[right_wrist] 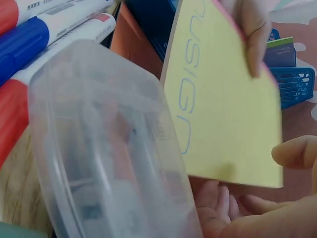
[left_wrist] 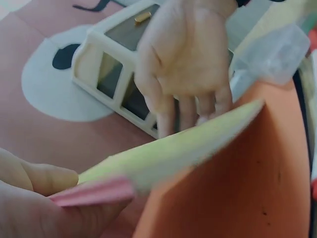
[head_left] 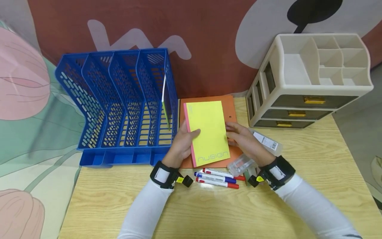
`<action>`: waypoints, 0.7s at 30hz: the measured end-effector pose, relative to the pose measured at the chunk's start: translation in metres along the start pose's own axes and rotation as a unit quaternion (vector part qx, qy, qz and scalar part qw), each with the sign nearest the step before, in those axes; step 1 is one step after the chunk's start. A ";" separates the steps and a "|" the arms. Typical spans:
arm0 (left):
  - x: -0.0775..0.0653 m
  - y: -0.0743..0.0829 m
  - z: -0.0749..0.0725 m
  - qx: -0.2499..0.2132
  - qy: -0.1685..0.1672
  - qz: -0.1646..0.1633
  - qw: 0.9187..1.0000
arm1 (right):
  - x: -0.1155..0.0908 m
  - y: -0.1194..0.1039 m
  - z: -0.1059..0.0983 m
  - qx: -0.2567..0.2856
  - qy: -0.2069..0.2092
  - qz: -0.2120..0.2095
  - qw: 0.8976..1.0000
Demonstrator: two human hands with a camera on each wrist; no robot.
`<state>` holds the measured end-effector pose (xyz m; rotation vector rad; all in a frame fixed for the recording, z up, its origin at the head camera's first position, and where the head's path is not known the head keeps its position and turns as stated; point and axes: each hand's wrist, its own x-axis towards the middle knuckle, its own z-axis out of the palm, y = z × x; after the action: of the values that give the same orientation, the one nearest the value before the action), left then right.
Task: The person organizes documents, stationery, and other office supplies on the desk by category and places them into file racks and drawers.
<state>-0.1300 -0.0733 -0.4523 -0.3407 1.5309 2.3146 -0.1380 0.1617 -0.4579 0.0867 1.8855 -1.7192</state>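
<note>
At left, a blue rack [head_left: 125, 149] has a booklet [head_left: 167, 104] in its right slot. At centre, the left hand [head_left: 181, 146] pinches the yellow notebook [head_left: 209, 132] over an orange folder [head_left: 229, 109]; markers [head_left: 213, 177] lie below. The right hand [head_left: 246, 142], fingers loosely extended, is at its right edge, beside a clear case [head_left: 267, 142]. Upper right stands a drawer unit [head_left: 313, 87].

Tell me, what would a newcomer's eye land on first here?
Most likely the bright yellow notebook, held by the left fingers near the centre of the head view. Next would come the big blue file rack to its left, then the white drawer unit at upper right.
</note>
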 end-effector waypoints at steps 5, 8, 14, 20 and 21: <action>-0.017 0.009 0.003 0.039 -0.026 0.023 0.999 | -0.001 0.001 0.004 -0.042 0.003 0.014 0.999; -0.026 0.014 0.005 0.045 -0.042 0.030 0.998 | -0.004 0.001 0.005 -0.066 -0.001 0.013 0.998; -0.037 0.021 0.006 0.040 -0.054 0.028 0.997 | -0.012 -0.004 0.007 -0.142 0.019 -0.050 0.988; -0.050 0.025 0.003 0.116 -0.051 0.005 0.992 | -0.019 -0.010 0.011 -0.192 0.036 -0.110 0.975; -0.053 0.026 0.003 0.131 -0.050 0.007 0.990 | -0.019 -0.011 0.012 -0.198 0.038 -0.120 0.972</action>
<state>-0.0924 -0.0880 -0.4097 -0.1431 1.7636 2.0710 -0.1221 0.1554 -0.4393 -0.2435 2.3396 -1.4655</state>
